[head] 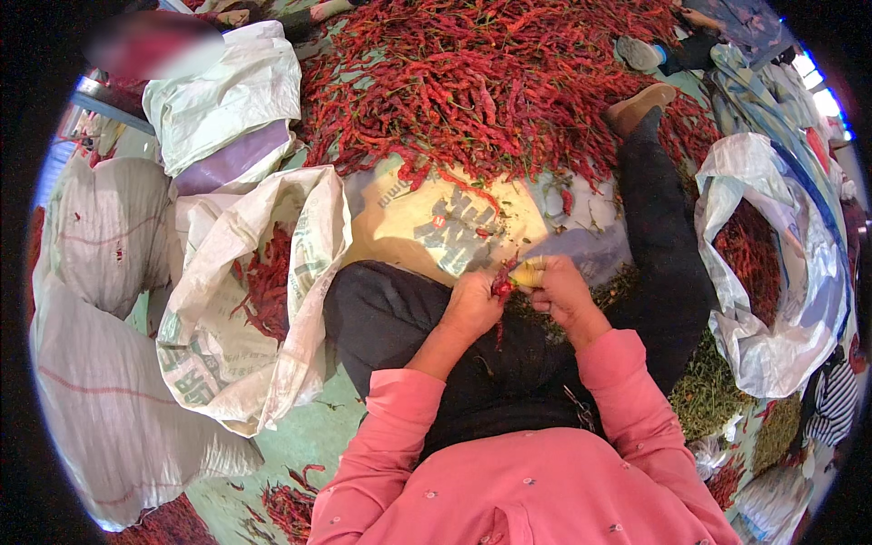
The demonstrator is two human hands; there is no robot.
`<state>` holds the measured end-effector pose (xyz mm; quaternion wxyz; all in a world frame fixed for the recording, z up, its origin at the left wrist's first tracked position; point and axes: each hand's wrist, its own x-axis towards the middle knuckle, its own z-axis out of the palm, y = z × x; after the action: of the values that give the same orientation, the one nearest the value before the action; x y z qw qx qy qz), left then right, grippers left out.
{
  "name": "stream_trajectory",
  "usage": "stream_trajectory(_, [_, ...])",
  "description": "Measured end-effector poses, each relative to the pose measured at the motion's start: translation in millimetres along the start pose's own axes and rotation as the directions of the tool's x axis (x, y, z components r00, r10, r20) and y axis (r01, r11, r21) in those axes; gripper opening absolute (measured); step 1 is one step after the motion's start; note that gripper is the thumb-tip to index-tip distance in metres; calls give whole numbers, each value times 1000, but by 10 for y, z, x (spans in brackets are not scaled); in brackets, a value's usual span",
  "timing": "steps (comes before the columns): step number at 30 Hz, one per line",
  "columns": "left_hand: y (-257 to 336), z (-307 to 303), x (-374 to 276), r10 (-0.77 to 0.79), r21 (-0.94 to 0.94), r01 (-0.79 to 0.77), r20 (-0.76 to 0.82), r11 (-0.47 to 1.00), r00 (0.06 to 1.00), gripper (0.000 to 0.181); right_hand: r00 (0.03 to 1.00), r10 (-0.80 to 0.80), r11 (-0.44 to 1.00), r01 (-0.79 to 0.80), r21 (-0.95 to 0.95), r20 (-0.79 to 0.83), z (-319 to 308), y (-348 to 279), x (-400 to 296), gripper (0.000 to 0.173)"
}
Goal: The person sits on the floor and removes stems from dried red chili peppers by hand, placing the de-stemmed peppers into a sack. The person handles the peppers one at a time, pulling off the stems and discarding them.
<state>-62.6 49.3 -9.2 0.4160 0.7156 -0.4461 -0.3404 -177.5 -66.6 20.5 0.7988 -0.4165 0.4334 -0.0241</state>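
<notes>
Several dried red chili peppers are bunched in my left hand, its fingers closed round them above my lap. Against the bunch, on its right side, is my right hand, with something yellow on its thumb or finger; whether it grips a stem there is hidden. Just beyond both hands lies a printed yellowish sack with loose chilies and bits on it. A large heap of red chilies spreads past the sack.
An open white woven sack holding chilies stands at left, by full sacks. Another open sack of chilies is at right, near a pile of green stems. My outstretched leg borders the heap. Other people sit around its far side.
</notes>
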Motion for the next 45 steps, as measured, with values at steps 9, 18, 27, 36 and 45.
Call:
stream_trajectory(9, [46,-19,-31,127,28,-131,97,991,987,2,917,209,893,-321,315,341,-246,61,-22,7])
stream_trajectory(18, [29,-87,32,-192,-332,280,272,901,943,13,991,-104,941,124,314,-79,-267,-92,-101,6])
stream_trajectory(27, [42,-140,36,-207,-588,316,246,745,947,16,832,-341,896,429,116,-438,-507,-279,-86,6])
stream_trajectory(36, [148,-176,2,-273,-738,346,224,580,936,19,971,-240,952,234,-199,-5,23,-78,-130,7])
stream_trajectory(45, [56,-110,17,-288,-581,338,181,741,941,7,982,-162,985,155,-70,-101,16,-29,-72,10])
